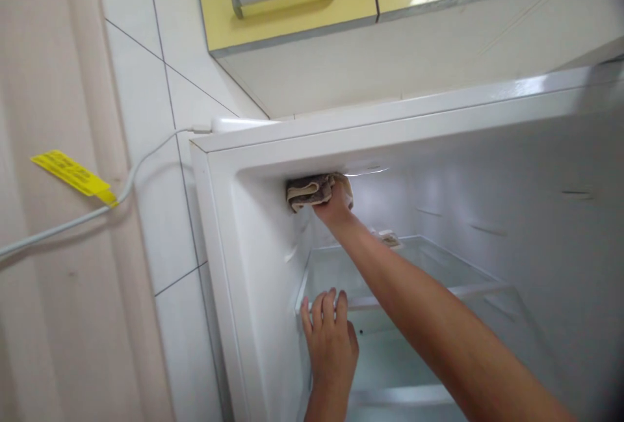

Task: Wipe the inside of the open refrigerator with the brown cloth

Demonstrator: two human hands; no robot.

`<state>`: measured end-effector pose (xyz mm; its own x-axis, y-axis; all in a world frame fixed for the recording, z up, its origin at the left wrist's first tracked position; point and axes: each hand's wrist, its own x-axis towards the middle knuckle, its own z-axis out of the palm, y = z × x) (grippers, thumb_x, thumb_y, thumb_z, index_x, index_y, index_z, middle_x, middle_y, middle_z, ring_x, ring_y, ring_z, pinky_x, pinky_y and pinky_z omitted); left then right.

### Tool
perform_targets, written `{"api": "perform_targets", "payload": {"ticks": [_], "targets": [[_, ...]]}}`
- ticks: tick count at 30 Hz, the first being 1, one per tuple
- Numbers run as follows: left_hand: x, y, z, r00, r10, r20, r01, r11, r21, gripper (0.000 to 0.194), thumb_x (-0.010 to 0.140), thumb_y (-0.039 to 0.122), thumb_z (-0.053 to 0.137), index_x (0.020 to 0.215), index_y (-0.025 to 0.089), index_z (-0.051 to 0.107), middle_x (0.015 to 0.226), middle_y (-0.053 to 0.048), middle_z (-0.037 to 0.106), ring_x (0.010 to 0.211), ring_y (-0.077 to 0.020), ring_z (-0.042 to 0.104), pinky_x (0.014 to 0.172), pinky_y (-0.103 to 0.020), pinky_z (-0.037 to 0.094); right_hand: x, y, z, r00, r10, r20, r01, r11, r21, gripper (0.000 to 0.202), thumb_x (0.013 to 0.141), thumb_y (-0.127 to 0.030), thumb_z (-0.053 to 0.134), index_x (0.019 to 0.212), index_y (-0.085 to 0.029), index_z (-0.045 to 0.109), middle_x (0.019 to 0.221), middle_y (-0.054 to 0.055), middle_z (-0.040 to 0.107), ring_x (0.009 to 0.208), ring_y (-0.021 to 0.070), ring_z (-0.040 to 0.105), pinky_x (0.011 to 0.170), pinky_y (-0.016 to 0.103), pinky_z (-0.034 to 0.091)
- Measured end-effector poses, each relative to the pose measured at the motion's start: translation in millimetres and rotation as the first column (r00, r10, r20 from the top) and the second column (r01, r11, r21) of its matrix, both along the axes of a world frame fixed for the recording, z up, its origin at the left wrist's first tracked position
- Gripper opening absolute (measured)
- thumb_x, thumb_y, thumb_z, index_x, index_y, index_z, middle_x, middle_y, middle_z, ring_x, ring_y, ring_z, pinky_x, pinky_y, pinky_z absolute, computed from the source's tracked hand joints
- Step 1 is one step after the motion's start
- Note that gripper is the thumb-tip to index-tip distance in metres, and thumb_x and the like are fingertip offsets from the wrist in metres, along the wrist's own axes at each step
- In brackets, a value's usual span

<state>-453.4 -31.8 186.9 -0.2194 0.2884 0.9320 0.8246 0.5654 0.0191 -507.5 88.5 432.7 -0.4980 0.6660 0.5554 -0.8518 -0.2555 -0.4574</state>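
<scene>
My right hand reaches deep into a white refrigerator with its fingers closed on a folded brown and beige cloth. The cloth is up in the inner left corner, against the wall just under the ceiling. Lower down, my left hand lies at the front edge of the upper glass shelf, near the left wall. Its fingers are stretched out and slightly apart, with the tips at the shelf trim. The underside of that hand is hidden.
A lower shelf lies beneath. Near the back wall, a small pale item is partly hidden by my right forearm. Yellow cabinets hang above the refrigerator. A white cord with a yellow tag runs left from its top.
</scene>
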Motion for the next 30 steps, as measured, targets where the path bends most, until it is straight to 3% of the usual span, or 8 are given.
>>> {"api": "perform_targets", "payload": {"ticks": [5, 10, 19, 23, 25, 26, 29, 30], "targets": [[12, -10, 15.6, 0.999, 0.037, 0.034, -0.032, 0.991, -0.131, 0.046, 0.082, 0.004, 0.053, 0.124, 0.019, 0.063, 0.124, -0.008, 0.068, 0.119, -0.0268, 0.056, 0.119, -0.058, 0.026, 67, -14, 22.4, 0.993, 0.118, -0.02, -0.119, 0.992, -0.03, 0.03, 0.089, -0.035, 0.042, 0.064, -0.026, 0.053, 0.05, -0.005, 0.054, 0.06, 0.0136, 0.06, 0.062, 0.027, 0.056], [22, -20, 29.3, 0.998, 0.06, 0.028, -0.053, 0.977, -0.206, 0.049, 0.083, 0.004, 0.048, 0.128, 0.017, 0.061, 0.126, -0.011, 0.065, 0.122, -0.0271, 0.055, 0.119, -0.056, 0.026, 163, -16, 18.7, 0.939, 0.301, -0.168, -0.322, 0.94, -0.112, 0.022, 0.082, -0.027, 0.041, 0.062, -0.026, 0.049, 0.053, -0.004, 0.058, 0.066, 0.0154, 0.065, 0.074, 0.033, 0.059], [28, -41, 52.5, 0.995, 0.035, 0.095, 0.003, 0.93, -0.367, 0.058, 0.078, 0.006, 0.047, 0.135, 0.014, 0.056, 0.138, -0.014, 0.061, 0.133, -0.0288, 0.052, 0.119, -0.056, 0.028, 332, 10, -12.9, 0.975, 0.005, -0.22, -0.049, 0.979, -0.196, 0.014, 0.074, -0.032, 0.051, 0.062, -0.027, 0.051, 0.062, -0.006, 0.067, 0.069, 0.0132, 0.068, 0.082, 0.029, 0.058], [54, -39, 54.2, 0.958, -0.069, 0.278, 0.122, 0.976, -0.179, 0.052, 0.083, 0.014, 0.044, 0.132, 0.013, 0.059, 0.144, -0.017, 0.057, 0.142, -0.033, 0.043, 0.12, -0.062, 0.023, 378, -4, -53.9, 0.985, -0.012, -0.174, -0.028, 0.973, -0.228, 0.009, 0.07, -0.033, 0.061, 0.065, -0.027, 0.057, 0.061, -0.009, 0.068, 0.065, 0.0132, 0.068, 0.079, 0.028, 0.059], [87, -36, 45.2, 0.811, -0.284, 0.511, 0.297, 0.953, 0.059, 0.048, 0.088, 0.028, 0.044, 0.13, 0.012, 0.06, 0.145, -0.018, 0.056, 0.143, -0.0327, 0.042, 0.12, -0.059, 0.024, 395, -17, -85.0, 0.996, 0.002, -0.084, -0.019, 0.978, -0.21, 0.012, 0.067, -0.032, 0.066, 0.061, -0.027, 0.057, 0.059, -0.008, 0.068, 0.062, 0.0149, 0.068, 0.078, 0.031, 0.06], [108, -35, 38.0, 0.629, -0.439, 0.642, 0.413, 0.888, 0.202, 0.049, 0.09, 0.038, 0.044, 0.13, 0.015, 0.059, 0.143, -0.017, 0.058, 0.14, -0.0307, 0.046, 0.118, -0.056, 0.031, 402, -24, -103.2, 1.0, 0.009, -0.027, -0.014, 0.981, -0.195, 0.014, 0.065, -0.034, 0.068, 0.059, -0.027, 0.058, 0.056, -0.006, 0.066, 0.061, 0.0168, 0.067, 0.076, 0.033, 0.06], [176, -40, 9.6, -0.259, -0.587, 0.767, 0.484, 0.608, 0.629, 0.073, 0.09, 0.073, 0.024, 0.128, 0.023, 0.061, 0.13, -0.014, 0.068, 0.127, -0.0315, 0.06, 0.101, -0.056, 0.049, 424, -44, -164.9, 0.979, 0.011, 0.204, 0.029, 0.981, -0.193, 0.019, 0.068, -0.043, 0.07, 0.062, -0.026, 0.063, 0.055, -0.003, 0.066, 0.064, 0.0228, 0.07, 0.07, 0.039, 0.06], [197, -45, -0.7, -0.429, -0.555, 0.713, 0.431, 0.568, 0.701, 0.079, 0.086, 0.08, 0.025, 0.126, 0.024, 0.063, 0.124, -0.015, 0.07, 0.123, -0.0339, 0.062, 0.098, -0.058, 0.051, 433, -50, -185.8, 0.962, 0.011, 0.273, 0.046, 0.979, -0.199, 0.022, 0.069, -0.046, 0.071, 0.063, -0.026, 0.064, 0.057, -0.002, 0.067, 0.066, 0.024, 0.071, 0.069, 0.04, 0.06]]}}
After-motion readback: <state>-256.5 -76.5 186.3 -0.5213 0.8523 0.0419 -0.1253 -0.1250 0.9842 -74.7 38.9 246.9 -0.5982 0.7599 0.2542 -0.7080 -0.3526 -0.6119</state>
